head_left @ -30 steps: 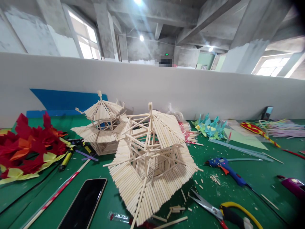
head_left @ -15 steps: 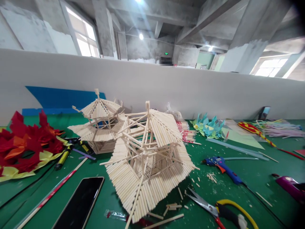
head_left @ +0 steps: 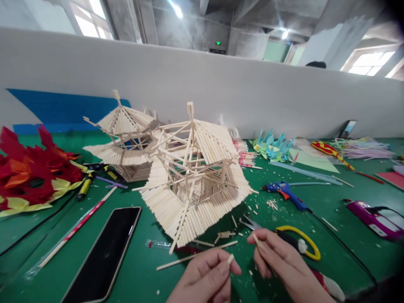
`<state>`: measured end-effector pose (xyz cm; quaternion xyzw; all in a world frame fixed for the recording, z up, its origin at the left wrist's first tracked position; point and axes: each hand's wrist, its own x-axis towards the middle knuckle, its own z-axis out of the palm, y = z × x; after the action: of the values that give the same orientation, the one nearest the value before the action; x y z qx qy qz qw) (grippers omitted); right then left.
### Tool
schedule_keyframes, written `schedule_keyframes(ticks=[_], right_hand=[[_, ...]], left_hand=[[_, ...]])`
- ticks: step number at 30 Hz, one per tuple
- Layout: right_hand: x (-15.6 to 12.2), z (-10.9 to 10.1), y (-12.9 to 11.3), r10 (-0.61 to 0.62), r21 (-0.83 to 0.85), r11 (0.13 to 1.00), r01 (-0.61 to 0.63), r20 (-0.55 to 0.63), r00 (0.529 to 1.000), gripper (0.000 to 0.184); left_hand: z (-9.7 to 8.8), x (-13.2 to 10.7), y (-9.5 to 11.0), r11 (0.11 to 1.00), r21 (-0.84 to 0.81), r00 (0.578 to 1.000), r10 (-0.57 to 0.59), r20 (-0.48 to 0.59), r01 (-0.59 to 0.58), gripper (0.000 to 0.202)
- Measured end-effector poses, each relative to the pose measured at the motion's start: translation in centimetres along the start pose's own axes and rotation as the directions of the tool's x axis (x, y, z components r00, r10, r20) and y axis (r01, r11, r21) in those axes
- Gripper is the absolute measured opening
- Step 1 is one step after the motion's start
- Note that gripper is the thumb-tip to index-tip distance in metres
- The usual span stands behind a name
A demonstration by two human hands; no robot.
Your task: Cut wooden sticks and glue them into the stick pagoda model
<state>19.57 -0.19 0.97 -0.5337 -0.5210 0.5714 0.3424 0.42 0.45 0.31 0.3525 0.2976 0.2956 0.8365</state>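
Scissors (head_left: 303, 235) half hidden behind right hand (head_left: 280, 263); left hand (head_left: 205, 280), cropped below, pinches stick (head_left: 231, 258).

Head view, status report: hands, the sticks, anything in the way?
Left hand pinching a short stick. Right hand pinching a thin stick. Stick pavilion just ahead on the mat, untouched. Scissors lie beside right hand.

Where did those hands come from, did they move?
Yes. The left hand and right hand came up from below, now before the stick house, by the scissors.
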Motion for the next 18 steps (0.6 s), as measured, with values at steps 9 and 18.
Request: schedule_keyframes(ticks=[9, 18], right_hand=[[1.1, 1.6, 2.8, 0.04, 0.194, 0.981, -0.011, -0.148, 0.988, 0.024], [1.2, 2.5, 2.9, -0.034, 0.197, 0.979, 0.058, -0.125, 0.992, 0.019]], left_hand=[[-1.4, 2.1, -1.5, 0.091, 0.996, 0.941, 0.336, -0.04, 0.01, 0.031], [-2.4, 2.5, -2.5, -0.026, 0.997, 0.893, 0.446, -0.057, 0.076, 0.036]])
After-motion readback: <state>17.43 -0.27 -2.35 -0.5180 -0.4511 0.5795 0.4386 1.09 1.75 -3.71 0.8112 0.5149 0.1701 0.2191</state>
